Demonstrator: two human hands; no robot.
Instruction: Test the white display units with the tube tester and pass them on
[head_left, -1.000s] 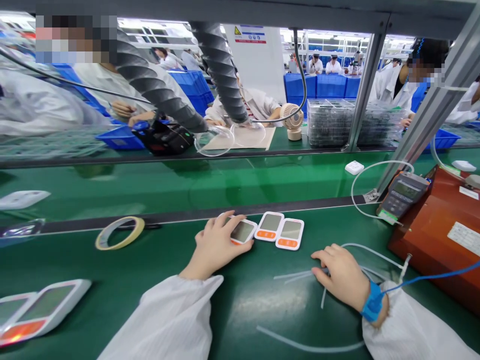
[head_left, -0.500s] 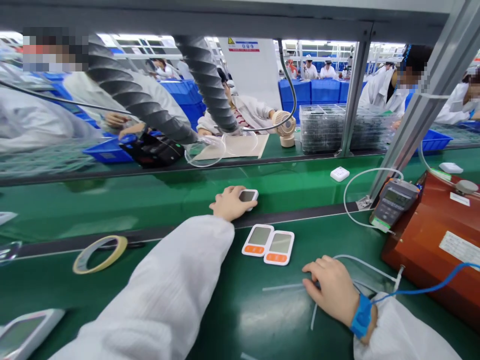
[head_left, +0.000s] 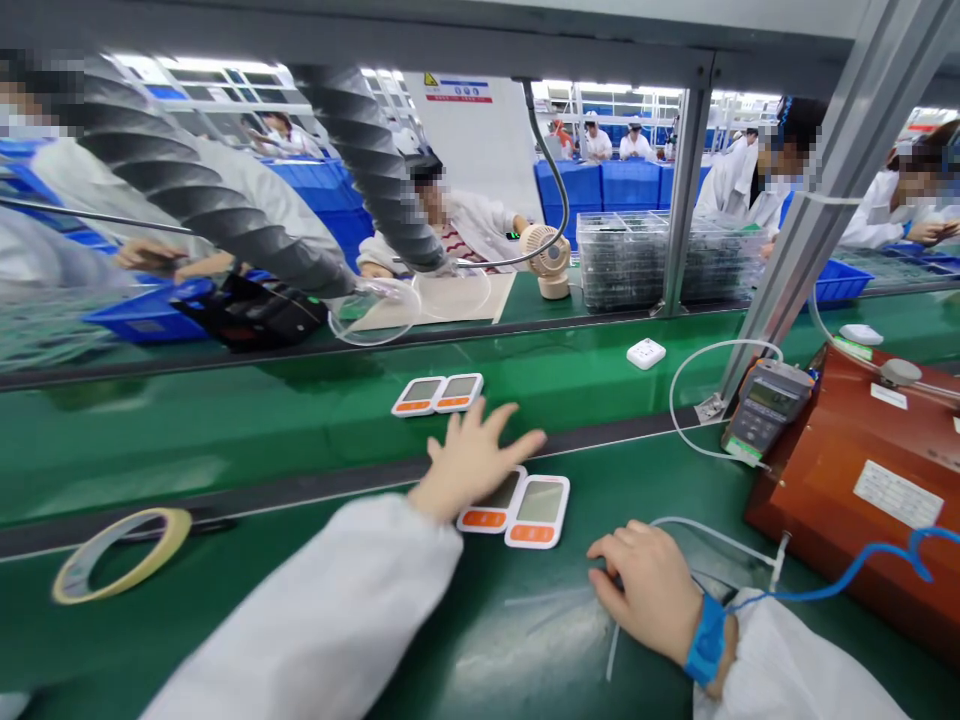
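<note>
My left hand (head_left: 474,455) has its fingers spread and holds nothing. It hovers over a white display device with orange buttons (head_left: 484,519), partly covering it; I cannot tell if they touch. A second such device (head_left: 538,511) lies right beside that one on the near bench. Past my fingertips, another pair, a left device (head_left: 418,396) and a right device (head_left: 459,392), lies side by side on the green strip. My right hand (head_left: 649,585) rests on the bench, fingers loosely bent and thumb apart from the index finger. Thin clear tubing (head_left: 612,652) runs beneath it.
A roll of tape (head_left: 124,555) lies at left. On the right stand an orange-brown box (head_left: 862,480) and a handheld meter (head_left: 769,405) with tubes. A small white block (head_left: 646,353) sits on the green strip. A metal post (head_left: 795,230) rises there. Co-workers sit across.
My left hand has let go of a device on the green strip and drawn back toward me, fingers spreading. My right hand has stayed in place. The camera view has turned slightly.
</note>
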